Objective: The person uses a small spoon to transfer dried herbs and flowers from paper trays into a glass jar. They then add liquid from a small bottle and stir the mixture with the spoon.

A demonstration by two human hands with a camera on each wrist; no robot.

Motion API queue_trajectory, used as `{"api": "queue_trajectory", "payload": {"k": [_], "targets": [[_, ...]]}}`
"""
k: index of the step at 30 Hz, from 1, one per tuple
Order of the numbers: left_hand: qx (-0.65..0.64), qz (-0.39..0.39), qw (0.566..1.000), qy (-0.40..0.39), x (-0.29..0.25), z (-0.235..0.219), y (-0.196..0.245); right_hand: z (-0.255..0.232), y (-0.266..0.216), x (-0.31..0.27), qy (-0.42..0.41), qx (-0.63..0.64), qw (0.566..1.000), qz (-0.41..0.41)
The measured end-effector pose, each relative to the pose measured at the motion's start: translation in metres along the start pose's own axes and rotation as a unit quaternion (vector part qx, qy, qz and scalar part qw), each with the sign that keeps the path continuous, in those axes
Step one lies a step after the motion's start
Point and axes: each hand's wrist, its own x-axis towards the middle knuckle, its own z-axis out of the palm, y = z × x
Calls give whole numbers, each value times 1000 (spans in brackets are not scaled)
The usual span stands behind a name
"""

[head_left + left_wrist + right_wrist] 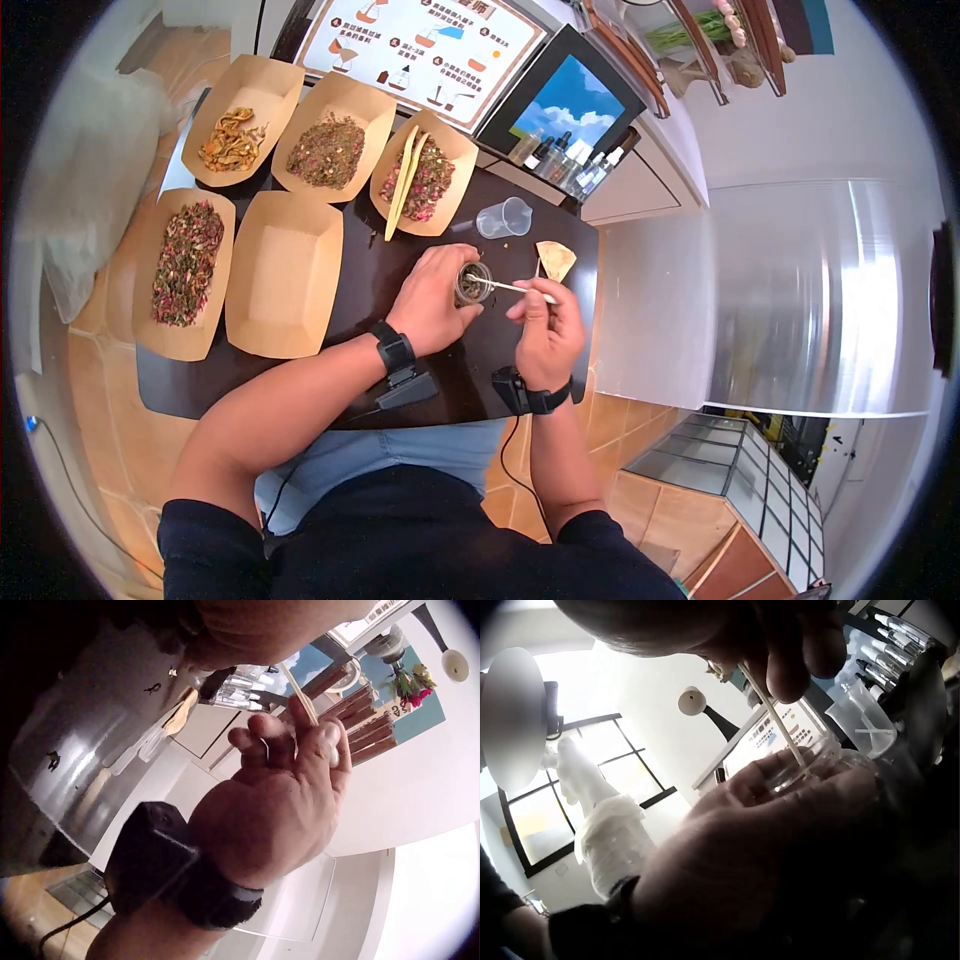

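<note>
My left hand (433, 300) curls round a small clear glass jar (473, 284) with dark dried bits in it, on the dark table. Between thumb and fingers, my right hand (550, 335) pinches a thin pale stick (512, 288) whose far end dips into the jar's mouth. The right wrist view shows the stick (776, 712) slanting down to the jar rim (810, 761), with the left hand (735, 832) around the glass. Seen from the left wrist, the right hand (277, 780) holds the stick's upper part (296, 690).
Beyond the jar stands a clear plastic cup (505, 217); a cream folded paper piece (555, 260) lies right of it. Kraft paper trays (283, 275) fill the left side, several with dried flowers. Yellowish tongs (404, 180) rest across one. Small bottles (575, 165) line the back.
</note>
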Motion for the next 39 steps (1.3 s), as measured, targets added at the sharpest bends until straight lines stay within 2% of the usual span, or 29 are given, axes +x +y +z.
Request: {"api": "queue_trajectory", "payload": {"k": [2, 7, 9, 11, 15, 17, 21, 23, 25, 27, 29, 31, 33, 37, 39], "targets": [[22, -19, 999, -13, 0, 0, 0, -8, -3, -2, 24, 42, 999, 10], [21, -11, 1000, -7, 0, 2, -2, -12, 7, -15, 70, 135, 987, 45], [29, -6, 1000, -10, -1, 2, -3, -8, 15, -24, 71, 146, 985, 57], [35, -6, 999, -3, 0, 2, -1, -6, 18, -28, 41, 68, 994, 72], [42, -11, 999, -9, 0, 3, 0, -5, 17, -31, 89, 116, 986, 78], [53, -6, 998, -18, 0, 2, 2, -2, 18, -33, 83, 108, 986, 96], [62, -18, 998, -28, 0, 1, 1, 6, 14, -31, 71, 40, 995, 64], [59, -13, 998, -21, 0, 2, 0, 10, 13, -27, 47, 11, 999, 2], [63, -10, 998, -20, 2, 4, -2, 7, 7, -26, 33, -13, 999, 2], [64, -7, 998, -18, 1, 5, -3, 5, 6, -25, 10, -59, 998, -38], [70, -28, 997, -25, 1, 3, -1, -4, 10, -28, 6, -58, 997, -44], [62, -26, 997, -27, 1, 3, 2, -10, 22, -32, 76, 107, 990, 43], [76, -35, 996, -28, 2, 2, 5, -20, 33, -25, 134, 135, 980, 56], [66, -43, 997, -15, 1, 4, 5, -42, 66, -18, 189, 77, 975, 93], [66, -43, 997, -14, 0, 5, 4, -51, 87, -24, 125, -48, 981, 141]]}}
